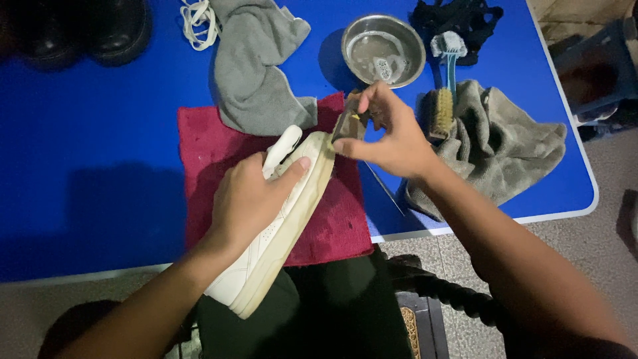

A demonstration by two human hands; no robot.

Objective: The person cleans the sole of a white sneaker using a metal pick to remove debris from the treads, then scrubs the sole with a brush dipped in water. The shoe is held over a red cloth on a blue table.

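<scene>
Left hand [249,199] grips the white leather sneaker [279,233] sole-edge up, exposing it; right hand [392,136], at one o'clock, pinches what may be a small brush [347,123] against the toe

Single view, head-worn camera: looks steeply down from above the seated person's lap, facing forward across the blue table [100,186]. Close range; table fills the upper frame, its near edge crossing mid-frame, floor beyond its right corner.
</scene>
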